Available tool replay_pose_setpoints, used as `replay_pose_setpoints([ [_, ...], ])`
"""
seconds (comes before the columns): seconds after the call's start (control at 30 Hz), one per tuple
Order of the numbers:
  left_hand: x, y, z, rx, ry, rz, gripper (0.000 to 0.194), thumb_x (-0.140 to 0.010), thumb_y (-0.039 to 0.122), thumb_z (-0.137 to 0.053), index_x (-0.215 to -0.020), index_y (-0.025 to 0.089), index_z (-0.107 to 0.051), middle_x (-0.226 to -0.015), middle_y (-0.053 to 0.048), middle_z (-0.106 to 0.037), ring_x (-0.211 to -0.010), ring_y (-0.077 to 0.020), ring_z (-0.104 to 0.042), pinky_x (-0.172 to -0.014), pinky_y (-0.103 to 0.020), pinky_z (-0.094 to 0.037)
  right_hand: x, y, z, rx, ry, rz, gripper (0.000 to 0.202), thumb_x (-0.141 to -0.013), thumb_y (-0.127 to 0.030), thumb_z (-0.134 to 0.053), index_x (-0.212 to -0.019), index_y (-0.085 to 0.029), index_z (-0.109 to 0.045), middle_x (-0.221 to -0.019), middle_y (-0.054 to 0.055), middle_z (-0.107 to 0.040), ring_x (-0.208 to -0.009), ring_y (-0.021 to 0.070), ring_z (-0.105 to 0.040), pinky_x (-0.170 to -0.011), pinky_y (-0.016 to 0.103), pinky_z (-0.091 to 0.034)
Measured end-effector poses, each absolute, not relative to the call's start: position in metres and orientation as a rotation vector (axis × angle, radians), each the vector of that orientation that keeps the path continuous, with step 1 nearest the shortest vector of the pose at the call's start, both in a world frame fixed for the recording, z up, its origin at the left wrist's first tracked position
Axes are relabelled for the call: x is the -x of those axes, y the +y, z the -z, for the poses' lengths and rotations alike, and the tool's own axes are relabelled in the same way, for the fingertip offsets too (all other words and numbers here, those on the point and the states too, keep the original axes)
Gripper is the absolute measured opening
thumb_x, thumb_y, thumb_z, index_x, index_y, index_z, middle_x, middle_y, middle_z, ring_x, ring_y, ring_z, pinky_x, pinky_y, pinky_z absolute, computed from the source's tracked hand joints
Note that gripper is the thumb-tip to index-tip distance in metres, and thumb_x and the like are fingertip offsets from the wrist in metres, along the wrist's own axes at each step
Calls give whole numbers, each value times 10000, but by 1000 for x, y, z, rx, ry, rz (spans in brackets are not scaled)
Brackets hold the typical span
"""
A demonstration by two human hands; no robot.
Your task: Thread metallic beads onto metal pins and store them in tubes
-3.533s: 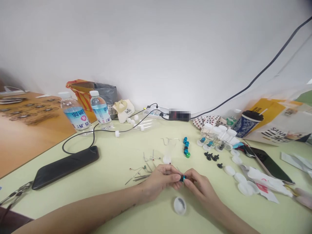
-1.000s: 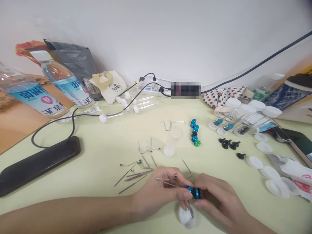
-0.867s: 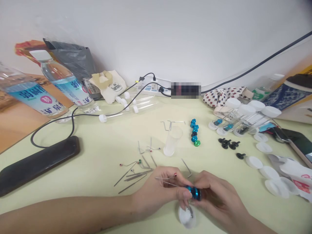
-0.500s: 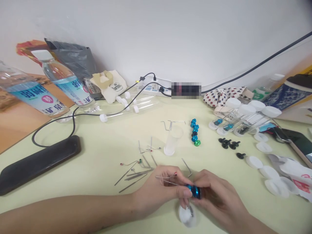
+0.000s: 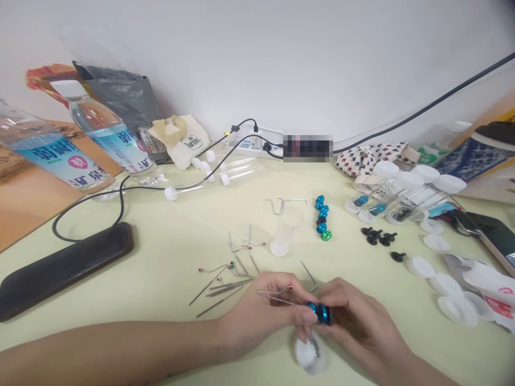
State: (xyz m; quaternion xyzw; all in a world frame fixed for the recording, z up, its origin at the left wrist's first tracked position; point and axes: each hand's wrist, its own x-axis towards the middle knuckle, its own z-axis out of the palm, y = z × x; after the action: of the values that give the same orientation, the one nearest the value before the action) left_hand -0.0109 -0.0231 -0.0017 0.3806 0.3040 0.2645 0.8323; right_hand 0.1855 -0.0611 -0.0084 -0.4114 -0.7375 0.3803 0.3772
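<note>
At the table's near side, my left hand pinches a small, shiny blue and black knob-like part between thumb and fingers. Thin bent metal rods, one with a red tip, also run through that hand. From the other side, my right hand grips the dark end of the same part. Below the fingers stands a clear tube with a white bottom, with a metal piece in it. An L-shaped hex key lies just beyond the hands. Where the fingers meet the part, its details are hidden.
Several bent rods lie to the left, near an upright clear tube. Blue, black and green knobs, black screw-like pieces, white caps and filled tubes sit to the right. Bottles and a dark case stand left.
</note>
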Motion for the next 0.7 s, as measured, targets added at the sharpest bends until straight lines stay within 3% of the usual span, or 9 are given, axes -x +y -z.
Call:
replay_pose_setpoints([
  [0.13, 11, -23, 2, -806, 647, -559, 172, -710, 207, -766, -817, 92, -694, -637, -45, -678, -562, -110, -629, -580, -240, -518, -184, -61, 8, 1024, -1869, -939, 73, -912, -280, -557, -881, -214, -551, -739, 23, -597, -640, 126, -580, -543, 216, -456],
  [0.33, 9, -25, 4, -782, 653, -539, 182, -687, 210, -783, -805, 98, -700, -618, -31, -664, -548, -108, -624, -575, -241, -516, -190, -59, 3, 1009, -2031, -913, 275, -959, -345, -441, -762, -183, -541, -635, 11, -530, -568, 119, -495, -506, 232, -375],
  [0.5, 10, -24, 3, -796, 652, -567, 168, -709, 199, -767, -816, 92, -692, -634, -42, -675, -558, -108, -629, -574, -236, -517, -185, -59, 4, 995, -1948, -793, 83, -909, -278, -568, -883, -201, -550, -694, 16, -583, -603, 116, -536, -525, 212, -430],
  [0.7, 10, -24, 3, -792, 641, -566, 165, -710, 197, -767, -814, 92, -695, -644, -46, -679, -557, -105, -627, -577, -240, -519, -185, -58, 4, 957, -1921, -794, 52, -893, -238, -596, -893, -202, -558, -728, 26, -615, -634, 117, -567, -540, 208, -447],
])
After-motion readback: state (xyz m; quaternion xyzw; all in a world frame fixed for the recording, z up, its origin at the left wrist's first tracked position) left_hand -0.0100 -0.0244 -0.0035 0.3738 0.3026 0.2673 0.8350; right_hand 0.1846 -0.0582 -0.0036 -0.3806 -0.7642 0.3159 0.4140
